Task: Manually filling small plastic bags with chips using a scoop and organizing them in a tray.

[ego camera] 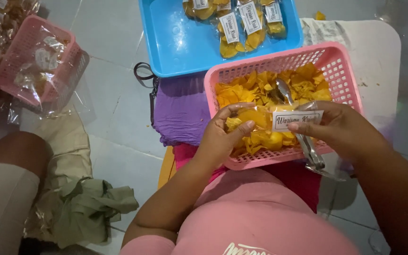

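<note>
Holding a clear chip bag over the pink basket (still full of yellow chips), left hand and right hand grip closed on it; filling seems done, sealing probably comes next.

From my feed the light is soft and even, bright over the pale floor above my left hand. The blue tray shows faint glare. Shadows are weak beneath my right hand. The far corners to the left darken and smear, and the small bag between my hands looks slightly soft.
</note>
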